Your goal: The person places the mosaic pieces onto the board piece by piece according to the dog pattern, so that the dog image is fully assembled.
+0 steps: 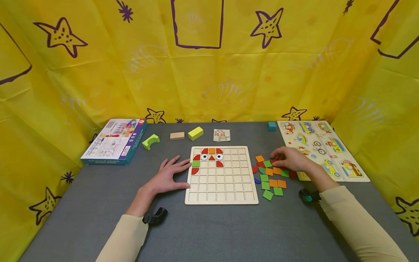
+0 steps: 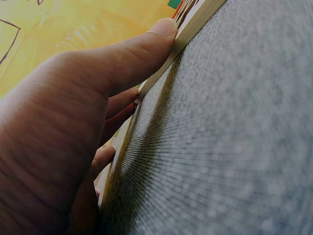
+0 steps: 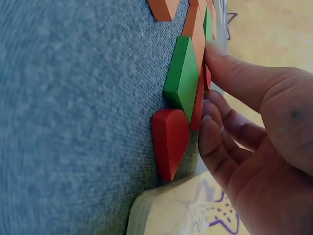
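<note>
Head view: a grey felt-like bench [image 1: 212, 229] stood walled by yellow cloth with purple stars [image 1: 268, 25]. At centre lay the grid board [image 1: 221, 182]; the left hand [image 1: 168, 176] rested flat, fingers straight, against its left edge. The right hand [image 1: 289, 159] curled over loose tiles [image 1: 271, 178] at centre right. The vehicle puzzle [image 1: 322, 149] read "GO".

Left wrist view: the thumb [image 2: 122, 58] pressed the board's edge [image 2: 195, 24].

Right wrist view: fingertips [image 3: 210, 132] touched a red tile [image 3: 168, 139] and a green tile [image 3: 181, 78]; a firm grip could not be told.
</note>
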Demonstrator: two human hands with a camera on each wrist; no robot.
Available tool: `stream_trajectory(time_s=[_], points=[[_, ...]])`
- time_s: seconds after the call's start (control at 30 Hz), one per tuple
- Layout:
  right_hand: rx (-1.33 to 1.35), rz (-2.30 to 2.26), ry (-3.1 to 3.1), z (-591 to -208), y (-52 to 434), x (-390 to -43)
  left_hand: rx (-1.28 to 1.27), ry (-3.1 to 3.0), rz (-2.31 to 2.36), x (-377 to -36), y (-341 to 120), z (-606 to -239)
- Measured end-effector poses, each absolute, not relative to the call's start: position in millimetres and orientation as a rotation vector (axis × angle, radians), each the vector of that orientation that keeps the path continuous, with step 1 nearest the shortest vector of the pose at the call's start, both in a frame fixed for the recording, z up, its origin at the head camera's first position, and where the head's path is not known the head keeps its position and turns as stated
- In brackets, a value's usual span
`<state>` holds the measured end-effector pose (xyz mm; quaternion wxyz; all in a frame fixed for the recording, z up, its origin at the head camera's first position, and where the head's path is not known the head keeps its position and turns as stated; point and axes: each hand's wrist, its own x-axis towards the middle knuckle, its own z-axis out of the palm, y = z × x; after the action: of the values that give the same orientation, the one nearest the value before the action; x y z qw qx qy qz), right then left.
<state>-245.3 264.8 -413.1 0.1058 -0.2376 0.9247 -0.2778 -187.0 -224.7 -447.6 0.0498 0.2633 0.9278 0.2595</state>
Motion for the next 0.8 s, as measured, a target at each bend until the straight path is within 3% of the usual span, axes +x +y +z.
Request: stream_trajectory(time_s=[0.8], points=[[-0.684,-1.006,2.615,-399,253,-247,0.824,2.821,0.809,-187,-226,-448]])
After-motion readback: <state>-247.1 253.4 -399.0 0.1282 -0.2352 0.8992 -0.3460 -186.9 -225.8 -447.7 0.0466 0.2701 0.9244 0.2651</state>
